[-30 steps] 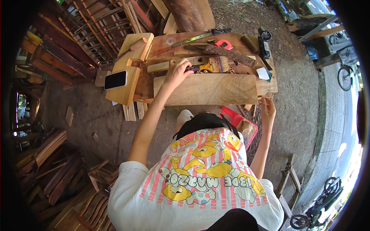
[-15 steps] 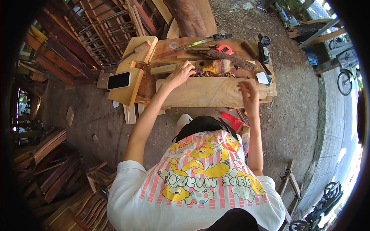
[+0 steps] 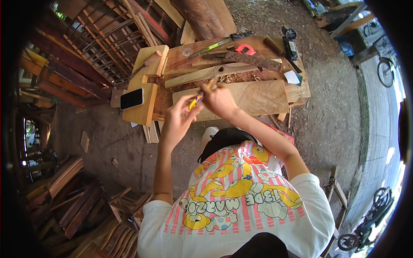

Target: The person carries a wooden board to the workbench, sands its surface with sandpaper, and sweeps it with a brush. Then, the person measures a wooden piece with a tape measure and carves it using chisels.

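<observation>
From my distant post I see that the paintbrush point(image 3: 196, 101) has left the bench point(image 3: 176, 59) and is now in the air, over the left part of the flat board point(image 3: 258, 98); the right hand point(image 3: 220, 101) has come across, and its fingers are curled together, clamped on the brush; the left hand point(image 3: 177, 122) has its fingers around the yellow handle end, but I cannot tell if they press it; the wood shavings point(image 3: 234, 78) lie more uncovered; for the work, I judge, this means a change of grip.

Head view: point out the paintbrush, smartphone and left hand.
Paintbrush point(image 3: 196, 102): head view, yellow-and-purple handle.
Smartphone point(image 3: 131, 99): head view, dark screen.
Left hand point(image 3: 177, 121): head view, middle of the hand.
</observation>
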